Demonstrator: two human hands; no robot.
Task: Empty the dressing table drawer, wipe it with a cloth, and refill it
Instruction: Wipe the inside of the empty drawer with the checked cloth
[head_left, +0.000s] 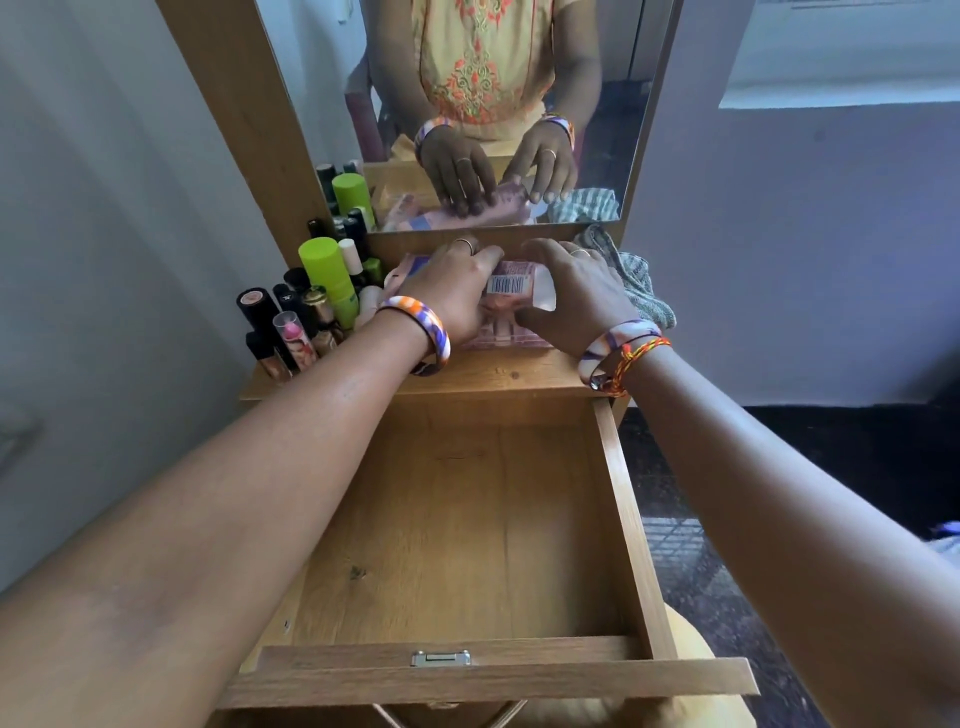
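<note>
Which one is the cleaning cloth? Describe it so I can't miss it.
Start at the mirror, drop to the tabletop's right end. The crumpled grey-green striped cloth lies there, beyond the right hand. It is the only fabric; everything else is bottles and packets.

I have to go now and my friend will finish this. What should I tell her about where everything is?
Left hand and right hand: both grip the pink packets on the dressing table top.
Drawer: pulled open, nothing in it.
Cloth: lying at the right of the top, beside the mirror.
Bottles and lipsticks: standing at the left of the top.
Done: emptying. Whether the drawer has been wiped cannot be told.
Left: wipe if needed, then put the packets, bottles and lipsticks back in.
</note>
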